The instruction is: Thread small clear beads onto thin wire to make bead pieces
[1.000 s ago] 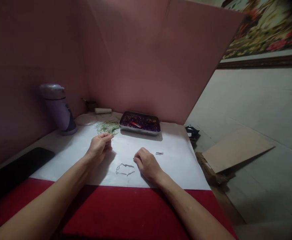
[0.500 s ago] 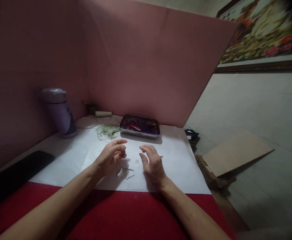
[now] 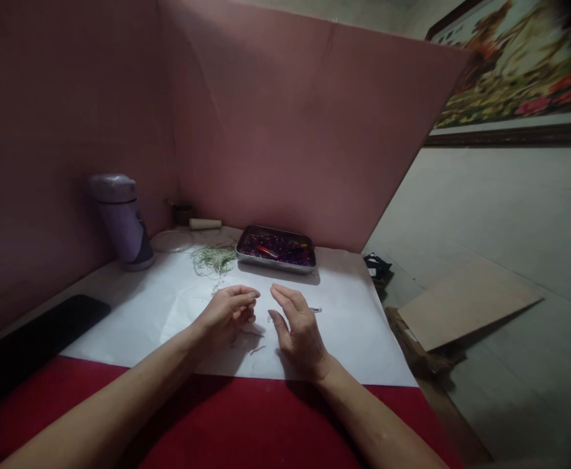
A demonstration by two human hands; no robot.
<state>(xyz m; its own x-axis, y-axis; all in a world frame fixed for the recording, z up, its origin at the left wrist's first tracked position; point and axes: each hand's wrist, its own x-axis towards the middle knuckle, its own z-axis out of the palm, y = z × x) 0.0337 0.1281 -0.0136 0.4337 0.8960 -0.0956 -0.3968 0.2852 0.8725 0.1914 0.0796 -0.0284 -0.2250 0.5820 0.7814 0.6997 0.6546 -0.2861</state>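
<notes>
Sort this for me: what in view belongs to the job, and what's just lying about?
Probably the job's, being close in:
- dark strip
- small piece
- green tangle
- tray

Probably just lying about, off to the sides:
- bottle
- black slab
- board

On the worktop (image 3: 358, 352), a bottle (image 3: 123, 231) is standing by the left edge, behind a slab (image 3: 65, 326). By the back edge, a tray (image 3: 276, 266) is resting right of a thread bundle (image 3: 215, 260), which is lying before a roll (image 3: 206, 224). Before the tray, the left hand (image 3: 230, 314) and right hand (image 3: 298, 329) are facing each other, with a short strand (image 3: 257, 350) lying between them.
</notes>
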